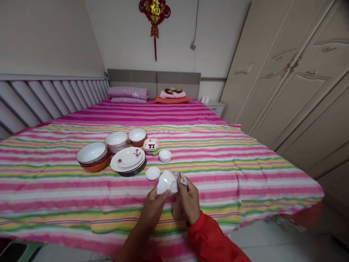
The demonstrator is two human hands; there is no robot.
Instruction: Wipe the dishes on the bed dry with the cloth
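Note:
A small white bowl (165,182) is tilted on its side above the striped sheet, its foot facing right. My left hand (155,205) grips its lower left edge, thumb on the outside. In my right hand (190,198) a pale cloth (178,208) is bunched against the bowl's right side, part of it hanging down below. Just beyond the bowl lies a small white dish (152,173). A short stack of small white bowls (165,155) stands a little farther back.
To the left are stacked oval plates (128,158), large bowls (92,153), more bowls (116,139), bowls at the back (137,135) and patterned square dishes (151,144). All stand on a bed with a striped sheet (212,174). A wardrobe (289,80) flanks the right side.

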